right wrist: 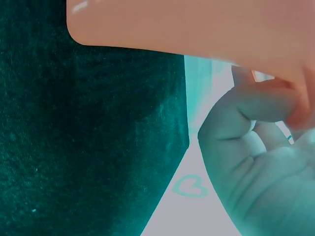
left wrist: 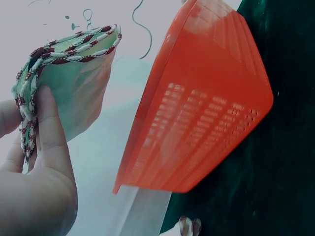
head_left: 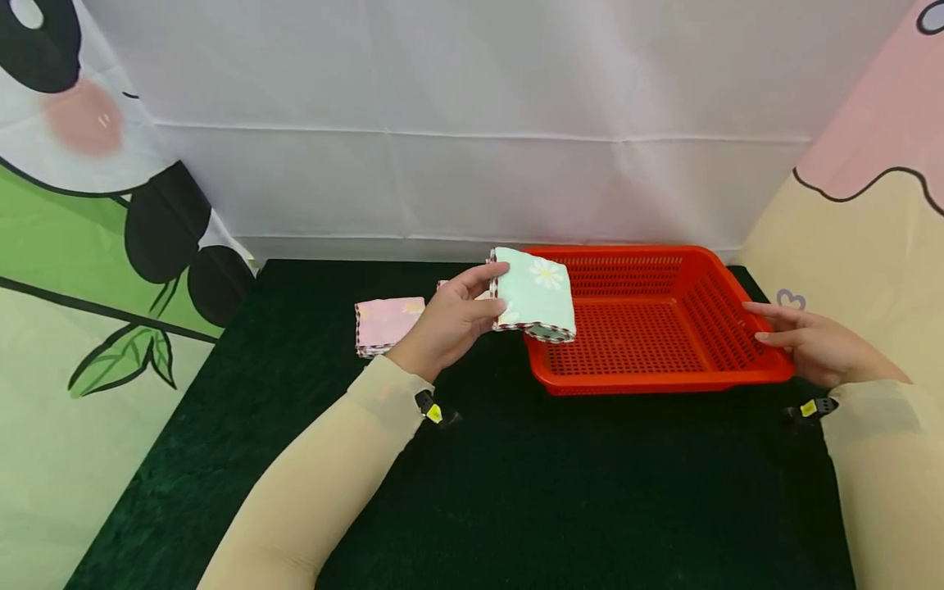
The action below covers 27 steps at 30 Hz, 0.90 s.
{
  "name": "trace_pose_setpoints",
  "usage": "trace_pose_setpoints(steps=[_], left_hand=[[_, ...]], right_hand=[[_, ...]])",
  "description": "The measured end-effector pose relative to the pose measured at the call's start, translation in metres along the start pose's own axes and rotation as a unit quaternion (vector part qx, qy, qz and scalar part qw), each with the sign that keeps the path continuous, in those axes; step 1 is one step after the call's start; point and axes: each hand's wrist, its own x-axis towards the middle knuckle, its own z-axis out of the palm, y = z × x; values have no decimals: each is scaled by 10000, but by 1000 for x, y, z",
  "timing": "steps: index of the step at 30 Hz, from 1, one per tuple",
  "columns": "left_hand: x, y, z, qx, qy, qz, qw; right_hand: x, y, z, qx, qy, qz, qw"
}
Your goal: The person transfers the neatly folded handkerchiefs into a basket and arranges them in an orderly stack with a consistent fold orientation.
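My left hand point(head_left: 450, 324) pinches the left edge of a folded mint-green cloth point(head_left: 534, 291) with a white daisy and red-and-white braided edging. The cloth is held up, overlapping the left end of a red plastic basket point(head_left: 627, 381) in the head view. In the left wrist view, its folded layers point(left wrist: 74, 49) sit between thumb and fingers. My right hand point(head_left: 829, 348) grips the basket's right rim; in the right wrist view the fingers point(right wrist: 266, 101) bend up against its edge. Left of my left hand lies a folded pink cloth point(head_left: 387, 321) with matching edging.
A dark green cloth point(head_left: 479, 492) covers the table. White fabric point(head_left: 442, 188) hangs behind it, with printed cartoon panels at left and right. A bit of another folded item peeks out behind my left hand, mostly hidden. The basket's inside shows only its perforated bottom.
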Motion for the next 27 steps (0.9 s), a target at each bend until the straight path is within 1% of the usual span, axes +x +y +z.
trace_pose_setpoints(steps=[4,10,13,18,22,27], left_hand=[[11,-3,13,1,-82,-78,9999],[25,-3,32,71,-39,-166,9998],[33,-4,41,58,52,-258,9996],[44,-5,56,35,183,-307,9994],[54,-9,65,180,317,-324,9988],[63,-13,71,429,427,-457,9971]], right_hand=[[3,-2,2,-168,-1,26,9999],[3,-4,4,210,-45,-60,9998],[2,-4,4,290,-58,-45,9996],[1,-3,6,368,12,-8,9993],[0,-3,7,327,74,2,9994],[-1,-2,7,254,79,4,9996]])
